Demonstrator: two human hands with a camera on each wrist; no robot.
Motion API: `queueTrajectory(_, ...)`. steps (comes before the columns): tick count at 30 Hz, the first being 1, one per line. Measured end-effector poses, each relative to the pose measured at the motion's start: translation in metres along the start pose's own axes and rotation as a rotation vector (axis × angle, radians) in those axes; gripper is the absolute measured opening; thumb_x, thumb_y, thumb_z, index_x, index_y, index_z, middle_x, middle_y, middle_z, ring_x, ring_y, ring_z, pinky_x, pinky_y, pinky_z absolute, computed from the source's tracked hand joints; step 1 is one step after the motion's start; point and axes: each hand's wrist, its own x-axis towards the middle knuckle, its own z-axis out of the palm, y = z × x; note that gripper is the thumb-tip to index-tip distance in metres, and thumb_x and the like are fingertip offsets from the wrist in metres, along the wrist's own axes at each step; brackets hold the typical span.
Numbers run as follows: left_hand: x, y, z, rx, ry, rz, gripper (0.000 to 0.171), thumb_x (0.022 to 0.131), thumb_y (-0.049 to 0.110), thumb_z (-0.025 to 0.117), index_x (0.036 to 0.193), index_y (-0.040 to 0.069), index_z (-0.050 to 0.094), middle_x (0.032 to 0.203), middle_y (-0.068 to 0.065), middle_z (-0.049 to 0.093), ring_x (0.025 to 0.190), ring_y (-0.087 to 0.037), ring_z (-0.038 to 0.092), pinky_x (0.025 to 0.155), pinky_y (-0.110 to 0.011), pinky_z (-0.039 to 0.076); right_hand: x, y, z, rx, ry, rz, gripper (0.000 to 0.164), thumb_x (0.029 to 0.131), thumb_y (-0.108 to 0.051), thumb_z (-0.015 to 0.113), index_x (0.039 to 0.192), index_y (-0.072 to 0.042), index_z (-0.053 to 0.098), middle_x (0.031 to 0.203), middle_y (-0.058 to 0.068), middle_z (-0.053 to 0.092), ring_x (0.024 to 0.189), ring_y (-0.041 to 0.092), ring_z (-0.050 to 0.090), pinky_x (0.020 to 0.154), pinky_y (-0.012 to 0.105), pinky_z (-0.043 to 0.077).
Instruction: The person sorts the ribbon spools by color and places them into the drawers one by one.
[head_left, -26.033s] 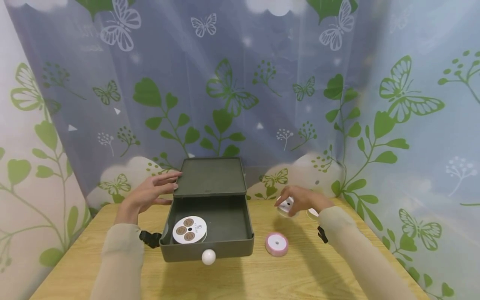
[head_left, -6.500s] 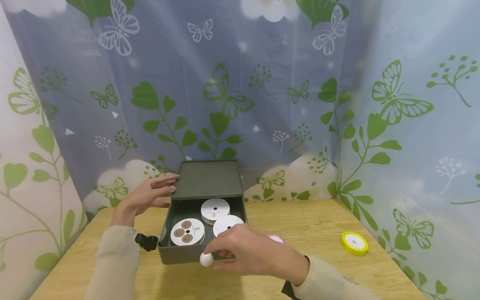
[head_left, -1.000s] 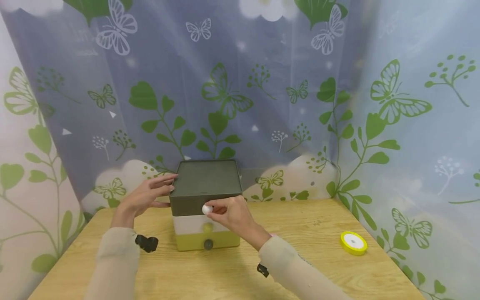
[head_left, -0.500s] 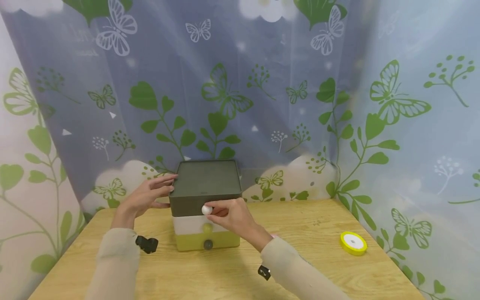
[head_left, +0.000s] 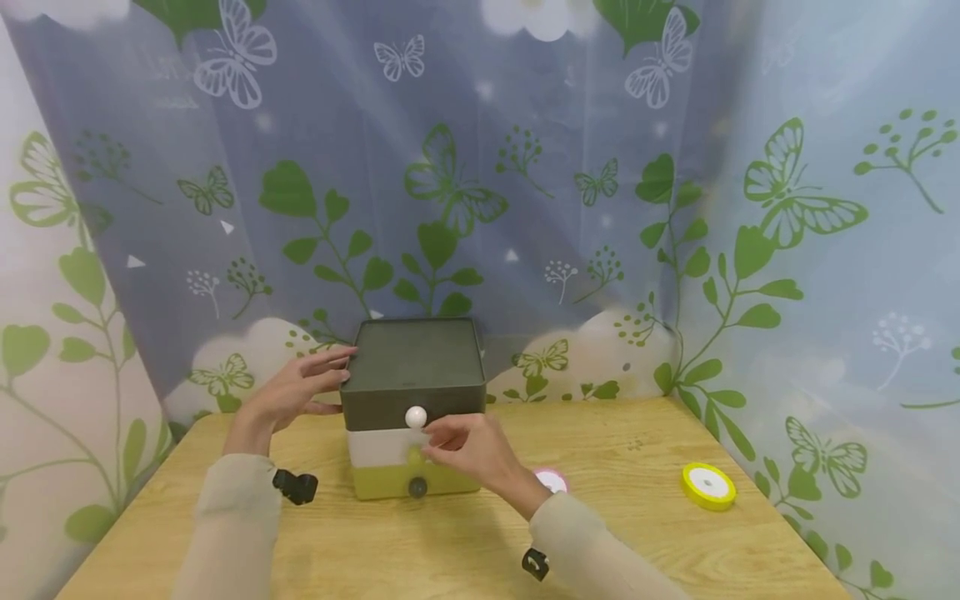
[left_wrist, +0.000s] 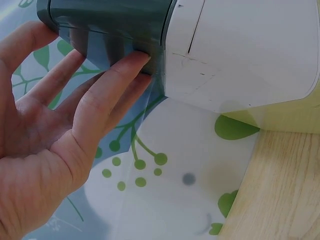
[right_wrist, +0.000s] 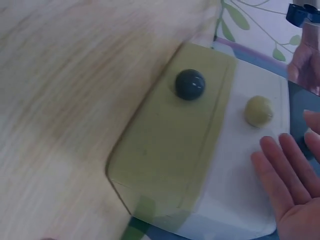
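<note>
A small chest with three stacked drawers stands on the table: a dark grey top drawer (head_left: 378,409), a white middle drawer (head_left: 367,447) and a yellow bottom drawer (head_left: 382,483), all pushed in. My left hand (head_left: 288,393) rests its fingertips against the upper left side of the chest. Relaxed and holding nothing, my right hand (head_left: 483,450) is just right of the top drawer's white knob (head_left: 416,417), in front of the white drawer. In the right wrist view its fingers are near the middle drawer's yellow knob (right_wrist: 258,111); the bottom drawer has a dark knob (right_wrist: 190,84).
On the wooden table (head_left: 637,542), a yellow-rimmed ribbon spool (head_left: 708,486) lies at the right. A pink-rimmed spool (head_left: 551,479) is partly hidden behind my right wrist. A patterned curtain (head_left: 525,208) hangs behind the table and along its sides.
Earlier the grey drawer stood out and white ribbon spools came to lie in it; it is now pushed in. Within the last half second my right hand let go of the white knob and shifted slightly down-right.
</note>
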Motion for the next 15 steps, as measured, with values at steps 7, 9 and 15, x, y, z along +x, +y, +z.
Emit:
queueTrajectory(7,0.000,-0.001,0.001,0.001,0.000,0.001,0.068,0.108,0.029,0.057,0.165,0.011,0.025,0.173,-0.022,0.012,0.154,-0.054,0.019,0.105,-0.056,0.056,-0.001,0.013,0.012,-0.084,-0.036,0.017,0.025,0.084,-0.014,0.087,0.109,-0.009,0.082,0.086,0.007,0.081,0.072,0.017,0.077,0.063,0.015,0.057)
queueTrajectory(9,0.000,-0.001,0.001,0.001,-0.001,0.004,0.068,0.108,0.029,0.057,0.165,0.010,0.025,0.173,-0.022,0.012,0.154,-0.054,0.018,0.105,-0.056,0.056,0.000,0.014,0.015,-0.090,-0.038,0.018,0.026,0.084,-0.013,0.087,0.109,-0.009,0.082,0.086,0.008,0.081,0.072,0.017,0.077,0.063,0.014,0.057)
queueTrajectory(15,0.000,-0.001,0.000,0.006,-0.001,0.006,0.068,0.108,0.029,0.057,0.165,0.011,0.025,0.173,-0.022,0.013,0.154,-0.054,0.019,0.104,-0.055,0.057,0.003,0.015,0.020,-0.080,-0.035,0.042,0.025,0.082,-0.012,0.088,0.107,-0.010,0.083,0.087,0.009,0.081,0.073,0.014,0.077,0.063,0.014,0.057)
